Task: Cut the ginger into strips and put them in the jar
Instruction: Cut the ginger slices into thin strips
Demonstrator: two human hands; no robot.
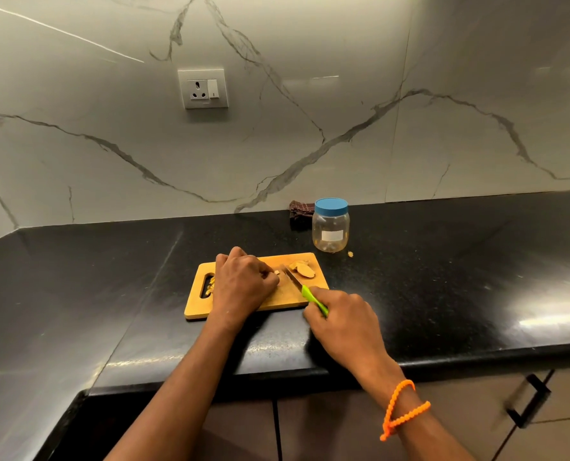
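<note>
A wooden cutting board (273,299) lies on the black counter. My left hand (242,282) rests on it with fingers curled, pinching a small ginger piece (277,272) at the fingertips. My right hand (341,316) grips the green handle of a knife (305,291); its blade points up-left, down on the board beside that piece. Larger ginger slices (303,268) lie at the board's far right corner. Cut bits (211,285) sit by the board's handle slot. A clear jar (330,225) with its blue lid on stands behind the board.
A dark folded cloth (299,210) lies behind the jar against the marble wall. One ginger scrap (350,254) sits on the counter near the jar. The counter edge (277,372) runs below my wrists, with cabinet doors and a black handle (529,402) underneath.
</note>
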